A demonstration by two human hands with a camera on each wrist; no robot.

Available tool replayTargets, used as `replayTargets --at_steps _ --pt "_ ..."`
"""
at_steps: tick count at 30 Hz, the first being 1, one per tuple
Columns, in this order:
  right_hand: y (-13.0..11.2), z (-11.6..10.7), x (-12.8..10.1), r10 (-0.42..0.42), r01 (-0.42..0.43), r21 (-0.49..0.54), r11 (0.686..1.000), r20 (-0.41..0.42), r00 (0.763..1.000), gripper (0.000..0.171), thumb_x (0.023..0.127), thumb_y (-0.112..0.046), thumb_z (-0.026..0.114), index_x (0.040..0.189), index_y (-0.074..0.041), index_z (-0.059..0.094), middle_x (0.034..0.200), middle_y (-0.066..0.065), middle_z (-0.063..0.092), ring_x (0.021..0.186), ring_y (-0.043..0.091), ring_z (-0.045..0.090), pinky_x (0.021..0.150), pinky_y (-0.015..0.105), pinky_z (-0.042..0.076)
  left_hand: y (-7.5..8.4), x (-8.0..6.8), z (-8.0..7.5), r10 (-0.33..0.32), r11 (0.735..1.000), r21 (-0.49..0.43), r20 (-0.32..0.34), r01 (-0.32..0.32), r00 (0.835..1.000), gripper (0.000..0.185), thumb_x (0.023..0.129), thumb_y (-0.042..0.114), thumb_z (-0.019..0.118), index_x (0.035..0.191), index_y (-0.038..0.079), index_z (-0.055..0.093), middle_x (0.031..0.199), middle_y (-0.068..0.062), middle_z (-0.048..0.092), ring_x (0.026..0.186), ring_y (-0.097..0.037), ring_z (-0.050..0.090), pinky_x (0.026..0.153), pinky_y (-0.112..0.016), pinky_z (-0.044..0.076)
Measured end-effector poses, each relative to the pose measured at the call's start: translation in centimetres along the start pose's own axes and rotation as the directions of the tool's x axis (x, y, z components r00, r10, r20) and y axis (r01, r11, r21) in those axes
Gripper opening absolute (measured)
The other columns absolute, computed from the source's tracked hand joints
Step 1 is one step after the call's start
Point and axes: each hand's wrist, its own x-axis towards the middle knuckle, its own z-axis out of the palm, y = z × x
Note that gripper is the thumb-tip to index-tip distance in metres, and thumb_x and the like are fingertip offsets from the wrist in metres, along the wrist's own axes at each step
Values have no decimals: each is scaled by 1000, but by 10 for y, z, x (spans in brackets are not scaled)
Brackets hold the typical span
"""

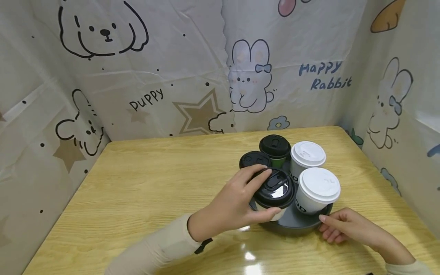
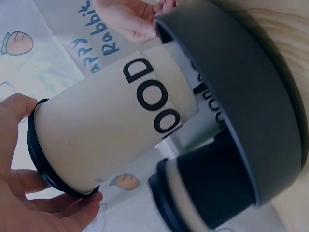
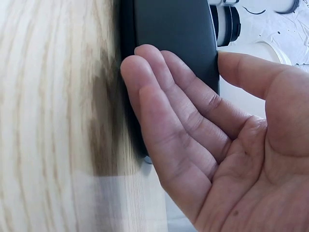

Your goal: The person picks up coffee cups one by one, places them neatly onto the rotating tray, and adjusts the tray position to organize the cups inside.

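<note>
My left hand (image 1: 231, 200) grips a white paper cup (image 2: 96, 125) around its black lid (image 1: 276, 187), thumb on the near side and fingers over the far side. Seen from the left wrist, the cup has large black letters and its base is at the opening of a round dark grey tray (image 1: 292, 230); whether it touches the tray floor I cannot tell. My right hand (image 1: 359, 231) holds the tray's near right edge, thumb on the rim and fingers against the outer wall (image 3: 176, 29). Beside the gripped cup stands a white-lidded cup (image 1: 319, 185).
Farther back in the tray are another white-lidded cup (image 1: 308, 154), a green cup with a black lid (image 1: 275, 146) and one more black-lidded cup (image 1: 253, 157). The wooden table (image 1: 137, 183) extends left of the tray. Printed cloth (image 1: 192, 68) walls it behind and at both sides.
</note>
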Motion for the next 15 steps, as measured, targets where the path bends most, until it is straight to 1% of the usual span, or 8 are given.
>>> replayTargets --at_steps 4,8,15 --pt "0 0 1 -9 9 -3 1000 10 1000 45 104 -25 42 98 13 66 87 16 70 73 20 69 63 31 57 1 4 17 -5 1000 30 22 4 1000 74 78 52 72 130 2 56 128 -14 54 118 -24 53 100 -30 44" --pt "1 0 1 -10 10 -4 1000 10 1000 45 104 -25 42 98 12 66 87 16 70 73 19 69 63 31 57 0 4 31 -16 998 54 49 14 999 74 80 53 69 131 2 56 129 -15 53 119 -24 53 101 -31 44" --pt "2 -1 2 5 -5 -1 1000 8 1000 45 104 -26 42 98 11 67 86 15 70 73 20 69 63 31 57 -3 2 47 -30 997 78 80 24 996 75 81 54 67 132 -1 55 130 -15 53 120 -25 53 101 -30 44"
